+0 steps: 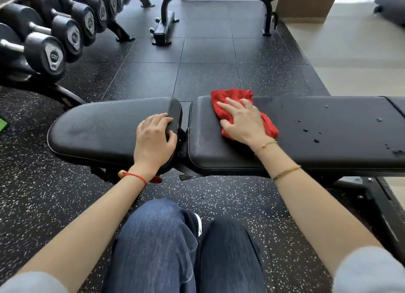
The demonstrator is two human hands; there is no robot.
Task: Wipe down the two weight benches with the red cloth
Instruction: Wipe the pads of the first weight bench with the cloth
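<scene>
Speckled black rubber gym floor (219, 73), black padded vinyl bench (306, 135). Right hand (242, 122) flat, pressing crumpled red cloth (232, 100); left hand (154, 139) grips the seat edge. Those droplets (316, 137) probably just smear if the cloth stays bunched.

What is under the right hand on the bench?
The red cloth lies flat under the right hand, pressed onto the long bench pad. The pad surface beneath the cloth is covered.

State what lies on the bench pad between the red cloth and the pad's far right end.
Scattered water droplets lie on the black back pad right of the red cloth, seen in the head view.
</scene>
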